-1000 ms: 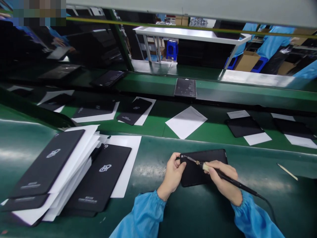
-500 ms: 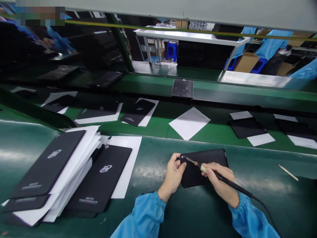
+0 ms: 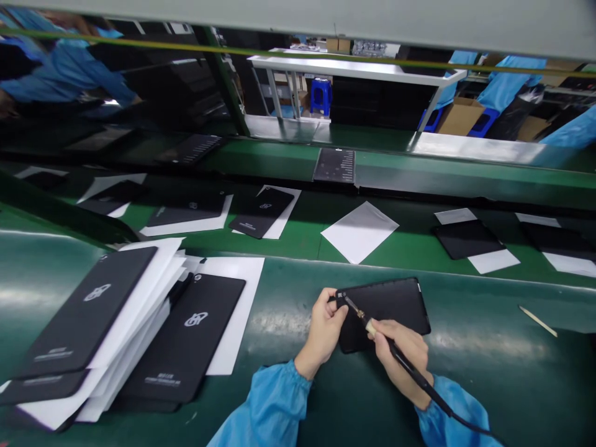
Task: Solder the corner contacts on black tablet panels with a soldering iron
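Observation:
A black tablet back cover (image 3: 395,304) lies on the green bench in front of me, its inner side facing up. My left hand (image 3: 326,323) pinches its upper left corner between thumb and fingers. In my right hand (image 3: 400,354) is a soldering iron (image 3: 369,324), gripped like a pen by its pale collar. The iron's tip rests at or just over the cover's upper left corner, close to my left thumb; whether it touches cannot be made out. From the iron's handle a black cord trails to the lower right.
Stacked covers (image 3: 88,304) with white sheets between them stand at the left, beside another pile of covers (image 3: 190,335). A thin pale stick (image 3: 537,321) lies right. Beyond the bench, a green conveyor (image 3: 302,242) carries covers and a white sheet (image 3: 361,231). People in blue sleeves are behind.
My right hand and the soldering iron have shifted slightly left and down, with the iron angled more steeply. My left hand keeps its hold on the cover. A person at the far left has moved.

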Demonstrator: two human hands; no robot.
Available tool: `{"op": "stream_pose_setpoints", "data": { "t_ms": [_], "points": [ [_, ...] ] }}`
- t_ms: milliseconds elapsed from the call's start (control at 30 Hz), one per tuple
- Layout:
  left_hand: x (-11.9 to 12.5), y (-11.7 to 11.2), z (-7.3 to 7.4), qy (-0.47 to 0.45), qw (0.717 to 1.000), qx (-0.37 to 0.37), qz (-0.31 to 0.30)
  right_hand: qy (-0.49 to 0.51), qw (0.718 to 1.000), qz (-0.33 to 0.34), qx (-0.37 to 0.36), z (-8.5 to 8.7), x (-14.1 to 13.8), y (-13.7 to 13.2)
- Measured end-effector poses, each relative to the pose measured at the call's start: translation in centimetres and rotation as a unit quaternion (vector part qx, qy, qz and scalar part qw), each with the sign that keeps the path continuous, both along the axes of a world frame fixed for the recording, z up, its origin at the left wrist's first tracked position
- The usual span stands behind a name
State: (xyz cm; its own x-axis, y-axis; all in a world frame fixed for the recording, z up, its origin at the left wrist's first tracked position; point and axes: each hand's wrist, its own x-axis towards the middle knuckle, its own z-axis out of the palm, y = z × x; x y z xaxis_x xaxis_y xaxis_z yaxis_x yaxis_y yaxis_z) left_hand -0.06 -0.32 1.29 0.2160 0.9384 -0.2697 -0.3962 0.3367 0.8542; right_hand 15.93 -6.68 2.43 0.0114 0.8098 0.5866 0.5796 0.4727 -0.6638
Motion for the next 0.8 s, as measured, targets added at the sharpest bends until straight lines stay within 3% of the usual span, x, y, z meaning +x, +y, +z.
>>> {"op": "stream_pose_setpoints", "data": {
  "t_ms": [133, 233, 333, 400, 533, 667, 800],
  "points": [
    [0.1, 0.1, 0.1, -0.002, 1.000, -0.003, -0.002, 0.022, 0.999, -0.023, 0.018, 0.4, 1.1, -0.4],
    [0.1, 0.1, 0.1, -0.003, 1.000, -0.008, -0.001, 0.029, 0.999, 0.001, 0.023, 1.4, 3.0, 0.6],
    [0.2, 0.1, 0.2, -0.005, 1.000, -0.012, 0.001, -0.023, 0.997, 0.044, 0.054, 2.2, 4.8, 3.0],
    [0.1, 0.0, 0.3, -0.008, 1.000, -0.014, 0.001, -0.088, 0.993, 0.036, 0.063, 2.3, 5.4, 4.9],
    [0.1, 0.1, 0.1, -0.024, 1.000, -0.009, 0.005, -0.203, 0.978, 0.044, 0.017, 1.1, 6.0, 7.8],
    [0.2, 0.1, -0.5, -0.040, 0.999, -0.010, 0.005, -0.225, 0.973, 0.056, -0.001, 0.0, 7.3, 10.3],
    [0.3, 0.1, -0.7, -0.050, 0.999, -0.003, 0.017, -0.220, 0.975, 0.019, 0.009, 1.4, 9.7, 15.3]
  ]
}}
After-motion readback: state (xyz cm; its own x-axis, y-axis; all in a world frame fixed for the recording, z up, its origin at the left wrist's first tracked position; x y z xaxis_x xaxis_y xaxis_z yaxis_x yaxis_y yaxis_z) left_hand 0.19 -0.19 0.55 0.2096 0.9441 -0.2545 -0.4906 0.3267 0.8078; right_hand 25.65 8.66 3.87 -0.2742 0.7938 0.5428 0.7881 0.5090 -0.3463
